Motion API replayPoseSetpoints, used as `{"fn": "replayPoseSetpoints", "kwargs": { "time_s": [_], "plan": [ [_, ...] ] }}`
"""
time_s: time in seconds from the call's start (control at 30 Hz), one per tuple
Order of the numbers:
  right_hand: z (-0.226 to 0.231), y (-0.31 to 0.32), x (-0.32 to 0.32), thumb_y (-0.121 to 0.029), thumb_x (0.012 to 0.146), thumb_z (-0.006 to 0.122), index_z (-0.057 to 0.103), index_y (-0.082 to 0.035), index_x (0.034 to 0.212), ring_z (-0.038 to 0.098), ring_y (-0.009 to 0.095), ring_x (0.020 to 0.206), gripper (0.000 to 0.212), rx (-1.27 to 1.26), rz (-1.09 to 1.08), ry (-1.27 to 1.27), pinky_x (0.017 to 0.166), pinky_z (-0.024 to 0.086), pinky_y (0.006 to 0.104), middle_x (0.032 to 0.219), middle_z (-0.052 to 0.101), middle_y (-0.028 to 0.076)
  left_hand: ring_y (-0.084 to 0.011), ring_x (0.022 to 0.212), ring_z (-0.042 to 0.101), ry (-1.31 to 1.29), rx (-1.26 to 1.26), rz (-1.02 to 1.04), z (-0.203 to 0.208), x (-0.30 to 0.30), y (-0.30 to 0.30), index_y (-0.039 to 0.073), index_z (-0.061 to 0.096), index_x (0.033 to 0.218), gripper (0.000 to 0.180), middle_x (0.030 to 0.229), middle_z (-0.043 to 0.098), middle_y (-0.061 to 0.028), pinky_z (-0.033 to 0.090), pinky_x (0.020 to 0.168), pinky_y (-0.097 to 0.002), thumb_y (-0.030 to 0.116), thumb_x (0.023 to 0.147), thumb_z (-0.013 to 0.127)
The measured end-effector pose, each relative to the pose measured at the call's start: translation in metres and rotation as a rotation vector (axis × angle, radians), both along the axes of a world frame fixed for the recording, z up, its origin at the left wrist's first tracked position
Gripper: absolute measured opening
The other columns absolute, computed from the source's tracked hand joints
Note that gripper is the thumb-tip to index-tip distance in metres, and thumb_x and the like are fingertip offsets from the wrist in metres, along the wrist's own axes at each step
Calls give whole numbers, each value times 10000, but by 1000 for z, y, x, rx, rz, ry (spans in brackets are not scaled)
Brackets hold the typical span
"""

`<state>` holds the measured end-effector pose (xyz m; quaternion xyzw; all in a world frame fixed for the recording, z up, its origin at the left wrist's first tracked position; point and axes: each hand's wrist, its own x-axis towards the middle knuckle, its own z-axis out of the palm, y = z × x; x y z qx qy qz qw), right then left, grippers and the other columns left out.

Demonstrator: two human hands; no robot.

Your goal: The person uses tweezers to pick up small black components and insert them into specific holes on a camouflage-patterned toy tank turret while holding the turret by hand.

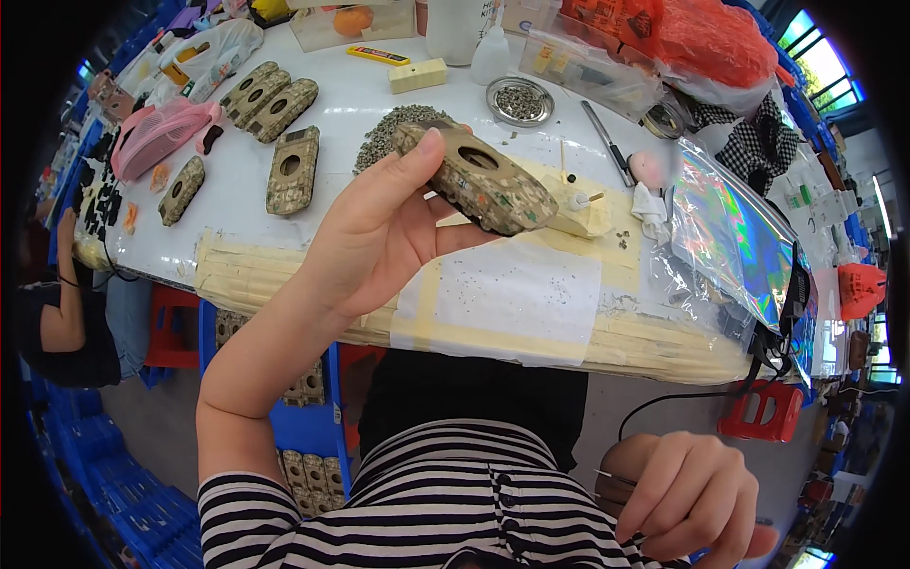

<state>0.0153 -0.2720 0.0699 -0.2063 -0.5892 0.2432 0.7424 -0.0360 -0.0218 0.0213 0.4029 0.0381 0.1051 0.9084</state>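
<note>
My left hand [389,213] is raised over the table and grips a camouflage-painted toy tank hull [488,180] between thumb and fingers. The hull is tilted, and a round hole shows in its top. Low at the right, in front of my striped shirt, is my right hand [687,498] with its fingers curled. A thin pointed metal tool [607,474] sticks out from it; the rest of the tool is mostly hidden by the fingers. Beyond the held hull lies a heap of small grey parts [379,137].
More camouflage hulls [293,171] lie at the left, near a pink mesh basket [156,137]. A round metal dish [519,101] of small parts, a pen-like tool [607,140] and a shiny iridescent bag [730,237] are farther right. White paper [502,303] covers the front edge. A person [66,327] sits at left.
</note>
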Motion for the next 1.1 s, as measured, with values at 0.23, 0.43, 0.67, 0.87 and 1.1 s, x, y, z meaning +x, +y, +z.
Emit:
{"fn": "replayPoseSetpoints", "kwargs": {
  "time_s": [0.23, 0.43, 0.67, 0.87, 1.1],
  "plan": [
    [-10, 2, 42, -626, 904, 87, 635, -7, 676, 457, 170, 522, 858, -274, -781, -79, 522, 442, 300, 648, 544, 96, -329, 1121, 528, -41, -32, -135, 22, 50, 14, -31, 379, 1254, 385, 1219, 493, -193, 470, 954, -466, 219, 962, 360],
    [-19, 23, 74, -279, 931, 492, 611, 29, 861, 489, 135, 642, 338, -397, -1119, -359, 647, 383, 222, 710, 569, 95, -315, 1103, 542, 43, -88, -106, -4, 65, 15, -42, 404, 1230, 391, 1176, 521, -215, 481, 942, -440, 217, 938, 407],
    [-33, 52, 88, -67, 843, 605, 643, -18, 907, 507, 125, 646, 89, -641, -1275, -510, 592, 402, 254, 719, 578, 39, -296, 1094, 551, 88, -52, -58, -9, 55, 21, -40, 392, 1253, 421, 1192, 515, -235, 500, 911, -397, 220, 924, 424],
    [-52, 59, 99, -39, 717, 713, 654, -36, 876, 497, 183, 641, 170, -681, -1409, -797, 590, 400, 287, 715, 579, 49, -286, 1095, 554, 147, -45, -79, -7, 49, 13, -19, 378, 1282, 462, 1189, 520, -217, 489, 909, -407, 226, 895, 439],
    [-58, 62, 102, -25, 710, 714, 654, -30, 820, 494, 185, 636, 125, -678, -1395, -804, 588, 396, 285, 689, 570, 54, -271, 1092, 557, 157, -68, -95, -8, 47, 9, -12, 374, 1291, 477, 1181, 530, -161, 474, 926, -420, 230, 887, 449]
  ]
}}
